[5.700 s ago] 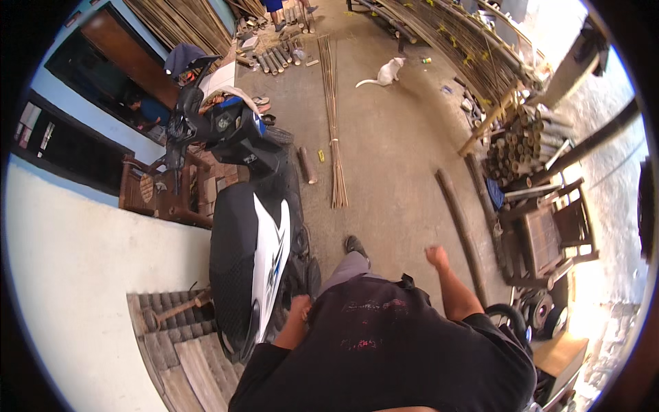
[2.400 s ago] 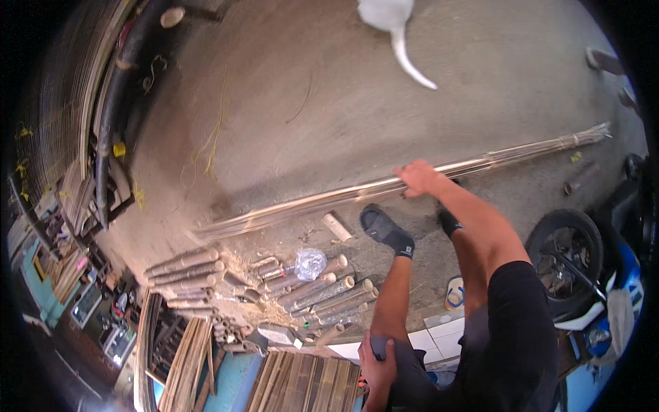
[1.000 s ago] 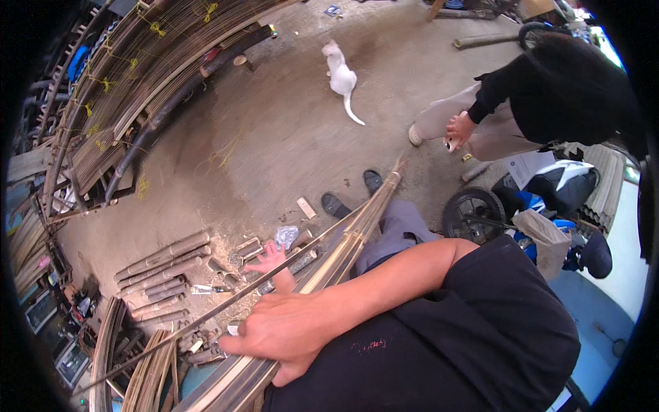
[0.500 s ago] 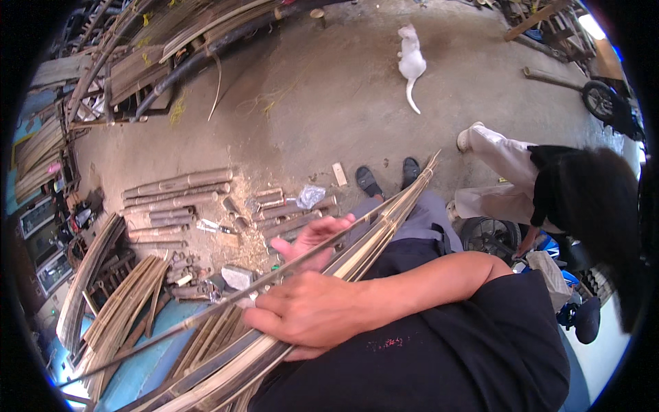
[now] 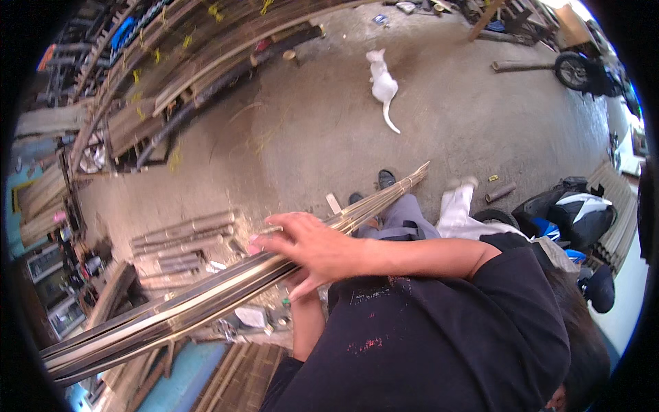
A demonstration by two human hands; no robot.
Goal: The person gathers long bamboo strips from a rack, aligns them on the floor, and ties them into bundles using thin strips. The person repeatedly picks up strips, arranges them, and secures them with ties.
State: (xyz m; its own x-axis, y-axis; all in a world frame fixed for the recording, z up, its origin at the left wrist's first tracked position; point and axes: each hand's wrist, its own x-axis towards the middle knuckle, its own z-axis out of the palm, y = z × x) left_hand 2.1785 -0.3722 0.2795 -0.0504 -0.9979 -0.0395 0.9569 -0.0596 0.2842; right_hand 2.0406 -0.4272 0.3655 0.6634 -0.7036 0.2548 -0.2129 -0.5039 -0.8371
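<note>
Mid-carry: right hand lies open-fingered atop bamboo strip bundle; left hand, apparently beneath, hidden. Next: firmer grip.

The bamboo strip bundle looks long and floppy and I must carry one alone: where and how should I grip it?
Probably near mid-length, from above, where the hand lies across the bamboo strip bundle. It is long and thin, with one end tied and far ends fanning loose, so a middle grip likely balances it and a second hand beneath could stop sagging.
</note>
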